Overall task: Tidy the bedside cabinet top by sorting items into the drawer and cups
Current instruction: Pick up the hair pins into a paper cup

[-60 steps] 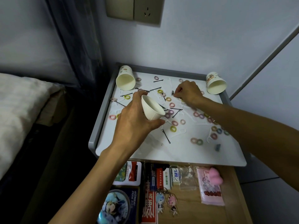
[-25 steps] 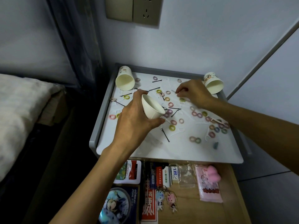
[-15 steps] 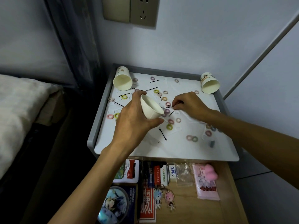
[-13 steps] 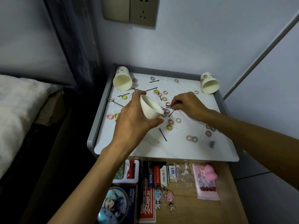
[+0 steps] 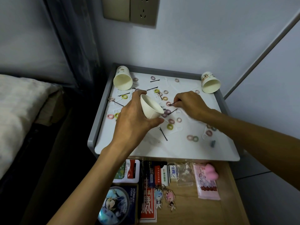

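Observation:
My left hand point(image 5: 135, 120) grips a white paper cup point(image 5: 150, 108), tilted with its mouth toward the right, above the white cabinet top point(image 5: 162, 148). My right hand point(image 5: 189, 103) pinches a black hairpin point(image 5: 172, 104) just right of the cup's mouth. Several black hairpins point(image 5: 163, 134) and small coloured hair rings point(image 5: 170, 126) lie scattered over the top. Two more paper cups lie on their sides, one at the back left point(image 5: 122, 78) and one at the back right point(image 5: 210, 82).
The wooden drawer point(image 5: 227, 197) below the top stands open with cards, small boxes, keychains point(image 5: 169, 196) and a pink packet point(image 5: 207, 182) inside. A bed point(image 5: 19, 111) lies to the left. A wall socket point(image 5: 142, 11) is above, and the grey rim point(image 5: 97, 124) borders the top.
My right hand came back from the far middle of the top toward the cup and picked up a black hairpin. The left hand kept holding the cup still.

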